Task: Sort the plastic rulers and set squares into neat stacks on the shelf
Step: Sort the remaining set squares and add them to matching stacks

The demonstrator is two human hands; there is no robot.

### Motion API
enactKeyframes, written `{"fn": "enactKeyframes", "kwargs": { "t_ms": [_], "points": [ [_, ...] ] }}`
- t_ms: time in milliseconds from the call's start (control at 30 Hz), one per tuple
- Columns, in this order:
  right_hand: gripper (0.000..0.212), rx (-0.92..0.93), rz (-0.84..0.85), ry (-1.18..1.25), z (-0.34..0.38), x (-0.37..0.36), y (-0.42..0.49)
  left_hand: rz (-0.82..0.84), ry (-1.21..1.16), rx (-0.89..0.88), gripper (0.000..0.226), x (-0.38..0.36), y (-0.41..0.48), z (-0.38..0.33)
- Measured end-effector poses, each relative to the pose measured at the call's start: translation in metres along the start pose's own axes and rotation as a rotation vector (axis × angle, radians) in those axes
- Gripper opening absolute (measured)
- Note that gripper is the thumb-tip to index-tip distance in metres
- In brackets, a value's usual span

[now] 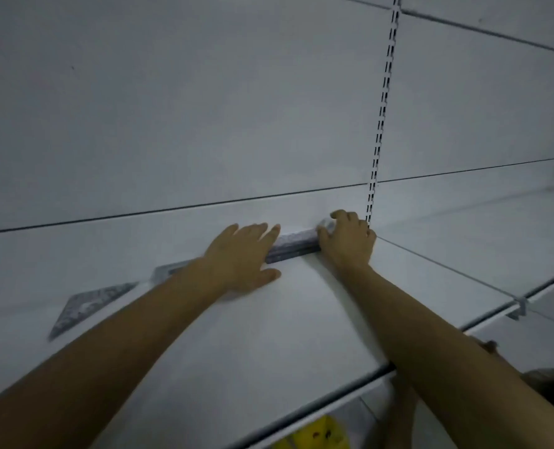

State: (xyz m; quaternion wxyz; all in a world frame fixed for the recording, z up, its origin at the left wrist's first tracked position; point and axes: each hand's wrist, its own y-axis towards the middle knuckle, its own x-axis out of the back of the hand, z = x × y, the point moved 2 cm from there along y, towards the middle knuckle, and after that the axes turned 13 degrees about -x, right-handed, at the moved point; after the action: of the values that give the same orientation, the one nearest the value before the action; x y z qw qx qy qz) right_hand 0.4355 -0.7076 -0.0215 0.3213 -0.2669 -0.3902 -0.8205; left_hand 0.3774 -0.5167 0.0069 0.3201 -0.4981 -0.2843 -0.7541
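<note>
A stack of clear plastic rulers (293, 244) lies along the back of the white shelf (269, 328), close to the back panel. My left hand (244, 256) lies flat with straight fingers on the left part of the stack. My right hand (348, 238) curls its fingers round the stack's right end, beside the slotted upright. A clear triangular set square (87, 306) lies flat at the left of the shelf. Another clear piece (168, 270) pokes out from under my left forearm; its shape is mostly hidden.
A slotted metal upright (382, 118) runs up the white back panel at the right. A neighbouring shelf (463, 241) continues to the right. Below the shelf's front edge, something yellow (317, 435) shows on a lower level.
</note>
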Motion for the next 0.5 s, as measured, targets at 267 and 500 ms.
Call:
{"fn": "enactKeyframes", "kwargs": {
  "t_ms": [267, 500],
  "points": [
    [0.029, 0.463, -0.062, 0.041, 0.091, 0.021, -0.056, -0.05, 0.135, 0.093, 0.05, 0.023, -0.123, 0.059],
    [0.025, 0.778, 0.156, 0.326, 0.245, 0.017, -0.215, 0.003, 0.059, 0.254, 0.044, 0.002, -0.261, 0.101]
  ]
}}
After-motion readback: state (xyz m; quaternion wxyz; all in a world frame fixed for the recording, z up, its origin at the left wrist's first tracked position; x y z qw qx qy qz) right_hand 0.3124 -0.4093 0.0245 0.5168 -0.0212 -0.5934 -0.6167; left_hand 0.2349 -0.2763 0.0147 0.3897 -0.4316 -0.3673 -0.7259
